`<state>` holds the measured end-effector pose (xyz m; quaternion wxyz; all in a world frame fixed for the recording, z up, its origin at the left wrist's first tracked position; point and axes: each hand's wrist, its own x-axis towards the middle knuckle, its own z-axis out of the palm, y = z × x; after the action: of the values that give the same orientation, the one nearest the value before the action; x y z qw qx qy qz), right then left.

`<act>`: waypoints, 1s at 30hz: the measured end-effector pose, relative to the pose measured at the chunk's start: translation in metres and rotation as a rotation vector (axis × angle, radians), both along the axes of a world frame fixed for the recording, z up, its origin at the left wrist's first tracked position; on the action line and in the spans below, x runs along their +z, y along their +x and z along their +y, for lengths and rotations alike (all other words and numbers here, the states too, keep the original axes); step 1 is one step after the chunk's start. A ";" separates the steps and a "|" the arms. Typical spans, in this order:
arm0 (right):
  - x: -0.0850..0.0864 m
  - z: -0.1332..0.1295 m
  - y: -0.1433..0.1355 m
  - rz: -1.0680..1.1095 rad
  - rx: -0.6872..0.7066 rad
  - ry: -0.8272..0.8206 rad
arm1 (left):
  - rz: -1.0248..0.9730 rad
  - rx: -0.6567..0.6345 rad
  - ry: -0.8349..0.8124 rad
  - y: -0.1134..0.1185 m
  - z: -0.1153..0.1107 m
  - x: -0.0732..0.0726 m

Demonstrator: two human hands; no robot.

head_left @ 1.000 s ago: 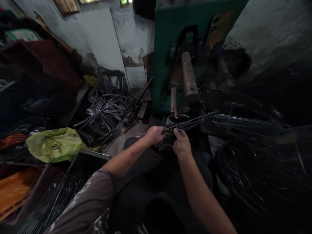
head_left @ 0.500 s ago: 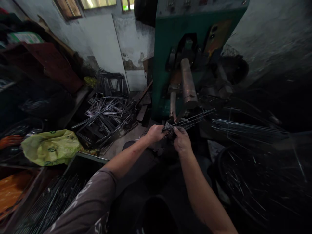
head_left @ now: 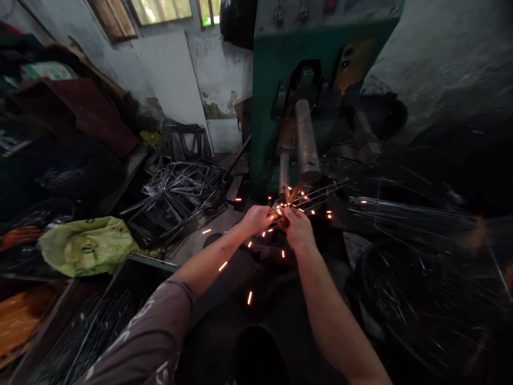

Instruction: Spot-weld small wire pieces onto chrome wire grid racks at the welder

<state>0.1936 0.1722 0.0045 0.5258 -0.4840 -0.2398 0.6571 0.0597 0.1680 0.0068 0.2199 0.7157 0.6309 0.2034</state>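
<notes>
At the far left, another person's hand [head_left: 22, 236] lies beside a yellow sack [head_left: 86, 246]; I cannot tell if it holds something. Below, many thin rods [head_left: 86, 331] lie lengthwise together, perhaps for easy picking. Farther back, wire frames are in a loose pile [head_left: 180, 182], maybe because such shapes do not stack neatly.

In the middle, the left hand [head_left: 258, 219] is closed on the near end of one wire frame [head_left: 326, 191], and the right hand [head_left: 298, 228] pinches it just beside. Being so near together, they probably steady the wires at the tip [head_left: 295, 193] of the green machine [head_left: 266, 117], where sparks [head_left: 249, 297] fly. The frame's other end reaches rightward, free of both hands.

At the right, a dark tub [head_left: 357, 271] gathers loose metal pieces [head_left: 401, 299], presumably within arm's reach.
</notes>
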 end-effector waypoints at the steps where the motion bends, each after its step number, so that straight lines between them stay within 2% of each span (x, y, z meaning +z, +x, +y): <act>1: 0.000 -0.002 0.003 -0.039 0.010 -0.013 | 0.010 0.006 -0.006 0.000 0.000 0.001; 4: -0.007 -0.010 0.016 -0.131 0.053 -0.009 | 0.042 0.018 -0.012 0.002 0.000 0.004; 9: -0.028 -0.016 0.037 -0.213 0.111 -0.032 | 0.066 0.005 0.007 0.010 0.005 0.011; 15: -0.046 -0.013 0.043 -0.242 0.120 -0.072 | 0.092 -0.002 -0.022 0.019 0.015 0.016; 30: -0.041 -0.015 0.038 -0.174 0.164 -0.080 | 0.118 -0.013 -0.044 0.021 0.012 0.017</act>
<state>0.2316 0.1574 -0.0367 0.4277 -0.5385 -0.2972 0.6624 0.0809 0.1802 0.0240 0.1991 0.7256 0.6425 0.1454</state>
